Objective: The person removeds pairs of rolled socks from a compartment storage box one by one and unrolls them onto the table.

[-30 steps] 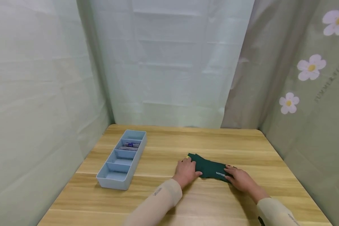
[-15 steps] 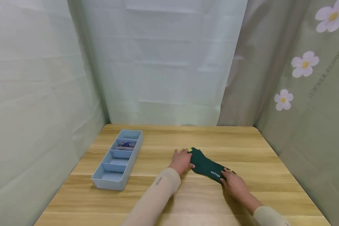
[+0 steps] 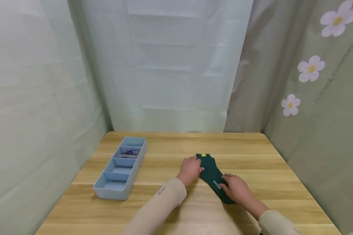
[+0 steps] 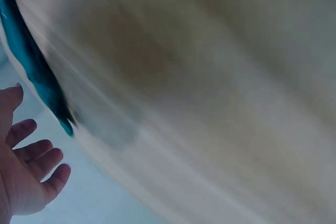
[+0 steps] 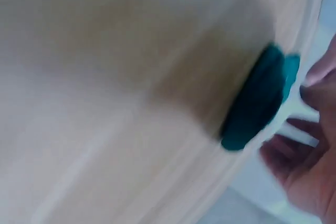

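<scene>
A pair of dark green socks (image 3: 209,169) lies flat on the wooden table, one on the other, with white "COTTON" lettering and a yellow patch at the far end. My left hand (image 3: 190,170) is at their left edge near that patch, its fingers loosely bent. Over the right edge, beside the lettering, is my right hand (image 3: 237,188) with fingers spread. In the left wrist view the left fingers (image 4: 44,156) look relaxed with nothing between them. The right wrist view shows the green fabric (image 5: 257,98) near the relaxed right hand; contact is unclear there.
To the left stands a light blue divided box (image 3: 136,171). Rolled greyish-purple socks (image 3: 128,156) fill one of its compartments. Pale curtains (image 3: 170,81) hang behind and at both sides of the wooden table (image 3: 176,140).
The socks have turned clockwise, their near end swinging toward me and the yellow patch to the far end. My right hand has moved left and nearer with them. The view shifted slightly.
</scene>
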{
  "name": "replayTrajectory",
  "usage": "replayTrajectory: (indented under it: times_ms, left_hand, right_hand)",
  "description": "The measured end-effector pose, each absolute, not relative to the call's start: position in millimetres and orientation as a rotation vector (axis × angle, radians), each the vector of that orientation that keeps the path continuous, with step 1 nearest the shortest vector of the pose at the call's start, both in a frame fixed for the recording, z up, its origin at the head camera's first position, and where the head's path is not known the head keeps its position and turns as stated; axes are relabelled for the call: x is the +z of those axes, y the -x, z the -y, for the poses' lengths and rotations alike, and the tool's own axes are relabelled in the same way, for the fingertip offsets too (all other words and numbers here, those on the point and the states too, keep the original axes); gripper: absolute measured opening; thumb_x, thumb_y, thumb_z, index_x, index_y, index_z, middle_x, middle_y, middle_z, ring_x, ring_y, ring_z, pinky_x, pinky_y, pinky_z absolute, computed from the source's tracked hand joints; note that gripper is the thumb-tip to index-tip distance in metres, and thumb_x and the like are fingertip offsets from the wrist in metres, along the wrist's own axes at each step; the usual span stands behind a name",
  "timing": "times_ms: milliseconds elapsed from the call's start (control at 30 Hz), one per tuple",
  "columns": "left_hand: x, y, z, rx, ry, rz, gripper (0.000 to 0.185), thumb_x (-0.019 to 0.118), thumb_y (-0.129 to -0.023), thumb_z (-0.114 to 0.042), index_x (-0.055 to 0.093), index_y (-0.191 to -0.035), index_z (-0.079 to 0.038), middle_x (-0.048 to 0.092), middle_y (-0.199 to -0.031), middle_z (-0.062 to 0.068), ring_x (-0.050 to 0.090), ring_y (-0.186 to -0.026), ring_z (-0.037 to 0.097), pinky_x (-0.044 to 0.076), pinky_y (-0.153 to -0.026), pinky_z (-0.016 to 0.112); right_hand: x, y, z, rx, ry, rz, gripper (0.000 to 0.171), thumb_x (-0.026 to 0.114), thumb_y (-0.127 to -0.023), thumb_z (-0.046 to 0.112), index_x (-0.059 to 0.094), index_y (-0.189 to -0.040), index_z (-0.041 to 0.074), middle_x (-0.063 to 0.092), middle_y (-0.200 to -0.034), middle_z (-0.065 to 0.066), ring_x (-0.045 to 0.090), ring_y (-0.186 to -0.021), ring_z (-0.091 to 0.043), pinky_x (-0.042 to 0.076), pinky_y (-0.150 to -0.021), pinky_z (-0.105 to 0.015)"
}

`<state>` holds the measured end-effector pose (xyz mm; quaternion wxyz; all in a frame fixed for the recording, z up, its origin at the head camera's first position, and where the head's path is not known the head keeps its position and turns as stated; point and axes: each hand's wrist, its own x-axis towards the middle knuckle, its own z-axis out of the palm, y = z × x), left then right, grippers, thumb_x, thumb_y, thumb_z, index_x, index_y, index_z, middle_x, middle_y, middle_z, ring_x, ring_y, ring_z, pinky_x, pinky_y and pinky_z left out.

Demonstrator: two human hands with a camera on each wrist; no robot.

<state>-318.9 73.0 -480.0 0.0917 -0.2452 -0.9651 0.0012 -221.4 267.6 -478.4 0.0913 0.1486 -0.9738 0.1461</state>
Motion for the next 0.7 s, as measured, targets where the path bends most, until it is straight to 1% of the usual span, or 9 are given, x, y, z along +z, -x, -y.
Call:
replayTrajectory:
  times_ms: [67, 133, 233, 300, 433, 533, 700]
  left_hand:
    - [-480, 310, -76, -0.099, 0.775, 2.893, 0.043, 0.063, -0.096, -0.045, 0.067, -0.122, -0.012, 0.064, -0.124, 0.008, 0.06, -0.113, 0.024, 0.05, -0.094, 0.04]
    - [-483, 301, -80, -0.141, 0.843, 2.909, 0.048, 0.061, -0.096, -0.047, 0.067, -0.125, -0.01, 0.063, -0.128, 0.009, 0.06, -0.117, 0.025, 0.05, -0.095, 0.041]
    - [-490, 289, -85, -0.148, 0.892, 2.957, 0.054, 0.061, -0.095, -0.05, 0.065, -0.128, -0.008, 0.061, -0.132, 0.01, 0.058, -0.12, 0.025, 0.049, -0.096, 0.043]
    - [-495, 286, -87, -0.133, 0.882, 2.985, 0.057, 0.062, -0.094, -0.052, 0.063, -0.131, -0.008, 0.059, -0.136, 0.009, 0.056, -0.124, 0.023, 0.047, -0.097, 0.044]
    - [-499, 293, -88, -0.151, 0.849, 3.037, 0.061, 0.063, -0.093, -0.052, 0.059, -0.137, -0.011, 0.052, -0.145, 0.006, 0.048, -0.133, 0.02, 0.04, -0.106, 0.048]
    - [-497, 303, -86, -0.163, 0.878, 3.073, 0.062, 0.064, -0.093, -0.051, 0.055, -0.142, -0.014, 0.048, -0.15, 0.004, 0.043, -0.138, 0.018, 0.032, -0.112, 0.051]
    - [-493, 316, -81, -0.154, 0.94, 3.116, 0.064, 0.064, -0.092, -0.052, 0.052, -0.145, -0.018, 0.044, -0.152, 0.001, 0.039, -0.14, 0.016, 0.026, -0.115, 0.05]
  right_hand:
    - [-478, 229, -272, 0.468, -0.583, 2.882, 0.038, 0.072, -0.091, 0.015, 0.066, -0.121, -0.008, 0.062, -0.126, -0.026, 0.061, -0.113, -0.042, 0.048, -0.094, -0.054]
    - [-480, 232, -277, 0.498, -0.702, 2.913, 0.045, 0.07, -0.093, 0.014, 0.06, -0.129, -0.009, 0.054, -0.136, -0.027, 0.055, -0.121, -0.043, 0.045, -0.098, -0.055]
    - [-487, 232, -282, 0.542, -0.827, 3.001, 0.051, 0.063, -0.098, 0.018, 0.05, -0.138, -0.01, 0.043, -0.146, -0.03, 0.044, -0.131, -0.047, 0.04, -0.101, -0.058]
    - [-494, 229, -282, 0.568, -0.854, 3.048, 0.054, 0.057, -0.101, 0.021, 0.043, -0.142, -0.012, 0.035, -0.15, -0.031, 0.036, -0.136, -0.049, 0.035, -0.104, -0.06]
    - [-509, 225, -275, 0.546, -0.836, 3.053, 0.057, 0.046, -0.106, 0.025, 0.033, -0.146, -0.015, 0.026, -0.154, -0.034, 0.023, -0.142, -0.05, 0.027, -0.11, -0.062]
    - [-515, 222, -265, 0.545, -0.766, 3.038, 0.058, 0.045, -0.107, 0.023, 0.03, -0.146, -0.017, 0.022, -0.154, -0.036, 0.019, -0.143, -0.051, 0.023, -0.111, -0.063]
    - [-519, 218, -248, 0.544, -0.593, 3.043, 0.059, 0.046, -0.105, 0.022, 0.03, -0.145, -0.018, 0.021, -0.154, -0.037, 0.017, -0.143, -0.051, 0.021, -0.112, -0.063]
